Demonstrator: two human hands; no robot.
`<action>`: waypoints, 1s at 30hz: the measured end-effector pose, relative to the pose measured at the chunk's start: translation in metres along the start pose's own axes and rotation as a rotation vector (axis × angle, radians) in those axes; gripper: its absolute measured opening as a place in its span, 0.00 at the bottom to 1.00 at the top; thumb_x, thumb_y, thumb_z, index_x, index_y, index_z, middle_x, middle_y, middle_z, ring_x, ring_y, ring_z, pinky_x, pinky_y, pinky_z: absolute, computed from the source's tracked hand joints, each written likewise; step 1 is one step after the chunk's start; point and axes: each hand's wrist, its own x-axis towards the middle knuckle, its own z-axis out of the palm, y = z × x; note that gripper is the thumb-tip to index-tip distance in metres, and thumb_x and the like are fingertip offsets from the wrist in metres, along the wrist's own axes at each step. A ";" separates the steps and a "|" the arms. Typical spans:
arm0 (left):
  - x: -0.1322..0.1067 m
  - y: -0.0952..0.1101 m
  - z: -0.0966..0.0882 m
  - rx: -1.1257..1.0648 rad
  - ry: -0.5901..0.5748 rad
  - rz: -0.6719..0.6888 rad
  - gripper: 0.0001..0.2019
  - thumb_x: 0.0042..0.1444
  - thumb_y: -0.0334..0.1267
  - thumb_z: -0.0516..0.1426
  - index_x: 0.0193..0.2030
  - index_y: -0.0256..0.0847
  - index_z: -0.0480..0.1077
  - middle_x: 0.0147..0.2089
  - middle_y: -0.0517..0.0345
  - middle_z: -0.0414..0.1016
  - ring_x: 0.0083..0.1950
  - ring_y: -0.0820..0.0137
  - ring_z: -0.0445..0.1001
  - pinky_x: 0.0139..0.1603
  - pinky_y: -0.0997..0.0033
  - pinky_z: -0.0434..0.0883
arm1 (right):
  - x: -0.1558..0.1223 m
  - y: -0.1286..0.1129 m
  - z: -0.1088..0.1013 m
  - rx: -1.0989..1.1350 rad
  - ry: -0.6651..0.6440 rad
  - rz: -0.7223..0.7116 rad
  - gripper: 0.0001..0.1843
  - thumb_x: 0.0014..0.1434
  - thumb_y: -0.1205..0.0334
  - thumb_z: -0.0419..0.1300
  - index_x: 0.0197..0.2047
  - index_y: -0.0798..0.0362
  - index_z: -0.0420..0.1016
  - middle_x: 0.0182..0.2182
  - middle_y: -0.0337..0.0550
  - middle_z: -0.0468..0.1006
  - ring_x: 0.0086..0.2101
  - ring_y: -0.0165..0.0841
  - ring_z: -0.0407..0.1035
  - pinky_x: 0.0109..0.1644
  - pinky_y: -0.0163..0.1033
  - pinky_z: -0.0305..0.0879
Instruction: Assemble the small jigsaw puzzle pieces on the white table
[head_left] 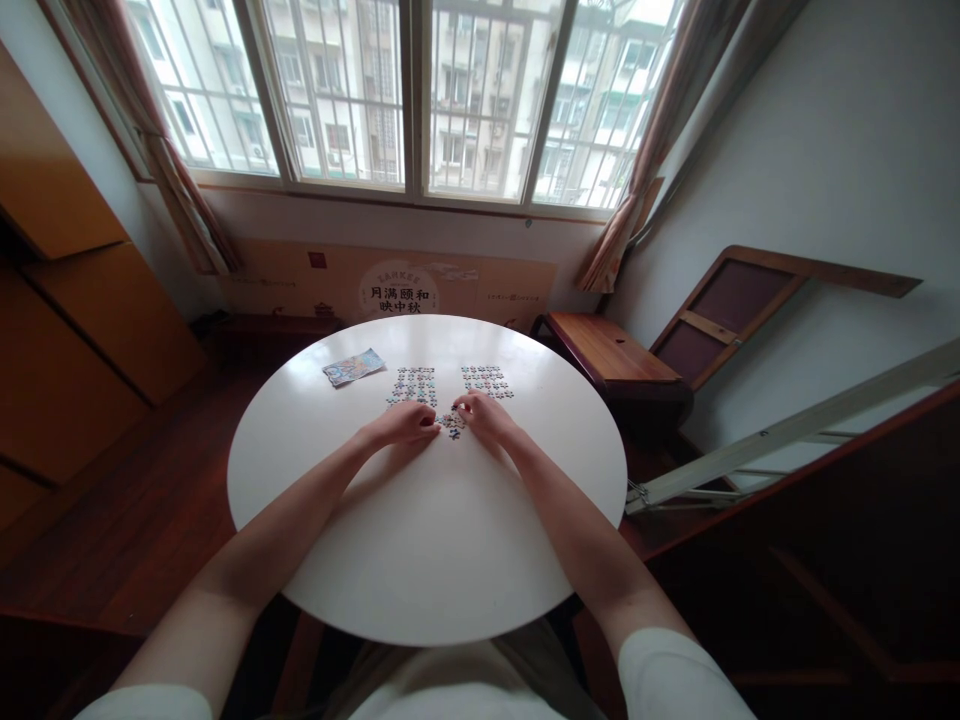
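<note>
A small heap of jigsaw puzzle pieces (pixel 453 421) lies on the round white table (pixel 420 560) between my hands. My left hand (pixel 407 423) rests at the heap's left side with its fingers curled closed; what they hold, if anything, is hidden. On the right, my right hand (pixel 483 413) pinches a small dark puzzle piece (pixel 456 406) between thumb and finger, just over the heap. Beyond my hands, loose pieces lie in spaced rows, forming a left group (pixel 415 384) and a right group (pixel 487 380).
A colourful picture sheet (pixel 354 368) lies on the table's far left part. A wooden bench (pixel 615 347) stands beyond the right edge, with a folded wooden frame (pixel 731 310) against the wall. A large printed box (pixel 285 275) sits under the barred window.
</note>
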 end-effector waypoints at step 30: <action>0.002 -0.006 0.004 -0.044 -0.021 -0.077 0.17 0.54 0.53 0.51 0.35 0.41 0.68 0.21 0.64 0.66 0.21 0.75 0.60 0.23 0.76 0.52 | 0.006 0.002 0.000 0.851 0.004 0.136 0.16 0.42 0.53 0.66 0.27 0.56 0.69 0.19 0.37 0.70 0.19 0.26 0.63 0.22 0.31 0.57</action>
